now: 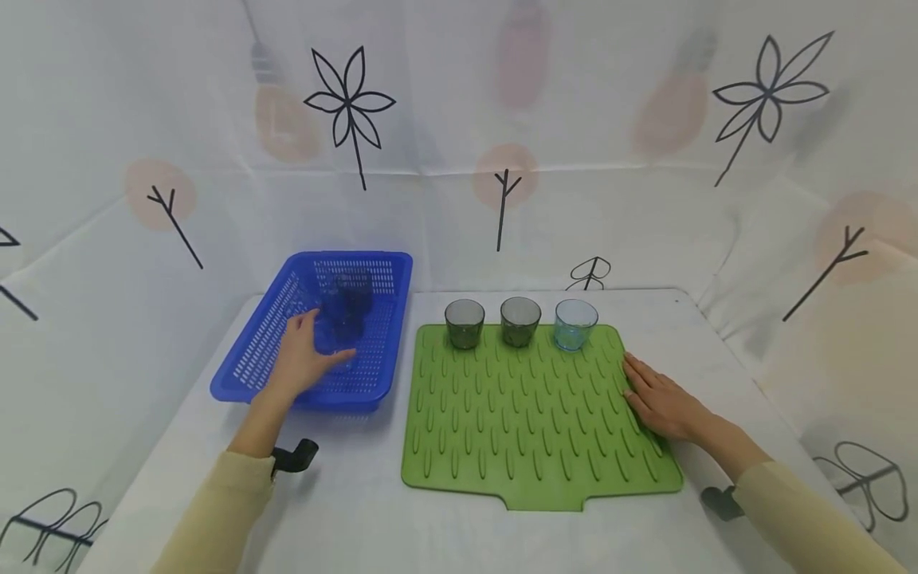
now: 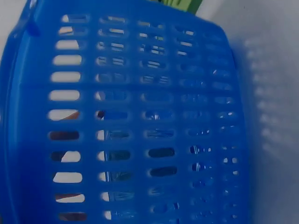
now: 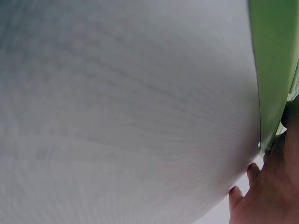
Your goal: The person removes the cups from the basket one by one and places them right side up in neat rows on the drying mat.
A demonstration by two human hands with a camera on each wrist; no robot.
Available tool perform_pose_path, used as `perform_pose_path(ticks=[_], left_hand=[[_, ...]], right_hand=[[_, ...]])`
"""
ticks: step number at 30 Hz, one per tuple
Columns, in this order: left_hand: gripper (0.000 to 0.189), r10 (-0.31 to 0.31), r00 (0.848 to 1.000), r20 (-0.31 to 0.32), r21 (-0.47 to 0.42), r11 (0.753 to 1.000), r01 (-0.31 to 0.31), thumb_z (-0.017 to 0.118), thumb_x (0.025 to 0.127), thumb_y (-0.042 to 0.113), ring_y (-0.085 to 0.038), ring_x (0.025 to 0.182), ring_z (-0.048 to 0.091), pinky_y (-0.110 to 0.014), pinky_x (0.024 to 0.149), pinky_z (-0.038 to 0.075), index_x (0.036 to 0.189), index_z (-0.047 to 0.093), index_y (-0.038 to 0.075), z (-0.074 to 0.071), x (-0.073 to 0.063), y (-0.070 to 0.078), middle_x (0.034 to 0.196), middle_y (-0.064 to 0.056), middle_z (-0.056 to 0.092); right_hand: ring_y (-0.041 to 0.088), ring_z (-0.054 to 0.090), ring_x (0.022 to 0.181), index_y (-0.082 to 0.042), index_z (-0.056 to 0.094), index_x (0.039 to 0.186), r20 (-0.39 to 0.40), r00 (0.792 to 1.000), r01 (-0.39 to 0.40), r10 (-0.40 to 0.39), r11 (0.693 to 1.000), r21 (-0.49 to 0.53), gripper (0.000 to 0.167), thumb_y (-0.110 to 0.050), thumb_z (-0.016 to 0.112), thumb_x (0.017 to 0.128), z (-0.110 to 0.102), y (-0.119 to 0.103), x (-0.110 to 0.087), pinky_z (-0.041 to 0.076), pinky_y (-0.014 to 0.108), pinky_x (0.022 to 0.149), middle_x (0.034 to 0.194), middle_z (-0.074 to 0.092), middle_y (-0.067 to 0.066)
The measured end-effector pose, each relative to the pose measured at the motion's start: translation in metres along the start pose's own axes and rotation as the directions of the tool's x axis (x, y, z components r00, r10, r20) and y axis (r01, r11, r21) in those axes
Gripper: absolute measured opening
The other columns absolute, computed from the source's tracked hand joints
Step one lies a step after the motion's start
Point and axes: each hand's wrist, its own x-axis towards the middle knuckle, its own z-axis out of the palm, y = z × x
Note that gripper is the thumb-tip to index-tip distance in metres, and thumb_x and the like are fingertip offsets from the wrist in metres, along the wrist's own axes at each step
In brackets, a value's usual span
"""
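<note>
My left hand is over the blue plastic basket, its thumb and fingers spread wide apart. Several dark-looking glasses lie in the basket just beyond the fingertips. In the left wrist view, the slotted basket wall covers most of what is inside. My right hand rests flat along the right edge of a green drying mat, fingers straight. Two grey glasses and a light blue glass stand in a row at the mat's far edge.
The basket and mat sit side by side on a white-covered table. A patterned white cloth hangs behind the table and at both sides. Black wrist camera mounts stick out near both sleeves.
</note>
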Motion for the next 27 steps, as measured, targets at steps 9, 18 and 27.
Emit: perform_pose_path(ticks=[9, 18, 27], left_hand=[[0.106, -0.075, 0.993, 0.094, 0.024, 0.997, 0.073, 0.077, 0.090, 0.042, -0.057, 0.147, 0.020, -0.071, 0.116, 0.024, 0.158, 0.015, -0.011, -0.001, 0.012, -0.011, 0.159, -0.041, 0.017], [0.097, -0.104, 0.987, 0.120, 0.038, 0.994, 0.100, 0.074, 0.093, 0.041, -0.056, 0.146, 0.026, -0.068, 0.117, 0.027, 0.155, 0.023, -0.013, -0.002, 0.015, -0.010, 0.157, -0.039, 0.027], [0.094, -0.114, 0.985, 0.126, 0.034, 0.993, 0.111, 0.073, 0.093, 0.041, -0.056, 0.144, 0.029, -0.068, 0.115, 0.030, 0.154, 0.026, -0.013, -0.003, 0.015, -0.009, 0.155, -0.039, 0.030]], right_hand=[[0.052, 0.026, 0.146, 0.016, 0.026, 0.153, 0.054, 0.998, -0.039, 0.039, 0.999, -0.002, 0.062, -0.027, 0.039, 0.111, 0.000, 0.002, 0.002, 0.029, 0.065, 0.112, 0.161, 0.023, 0.034], [0.051, 0.028, 0.146, 0.016, 0.026, 0.153, 0.036, 0.999, -0.022, 0.023, 1.000, -0.012, 0.061, -0.027, 0.039, 0.111, 0.000, 0.001, 0.001, 0.030, 0.063, 0.113, 0.160, 0.025, 0.034], [0.051, 0.026, 0.147, 0.015, 0.027, 0.153, 0.043, 0.998, -0.038, 0.038, 0.999, 0.005, 0.062, -0.027, 0.040, 0.111, 0.001, 0.001, 0.002, 0.030, 0.063, 0.114, 0.162, 0.023, 0.033]])
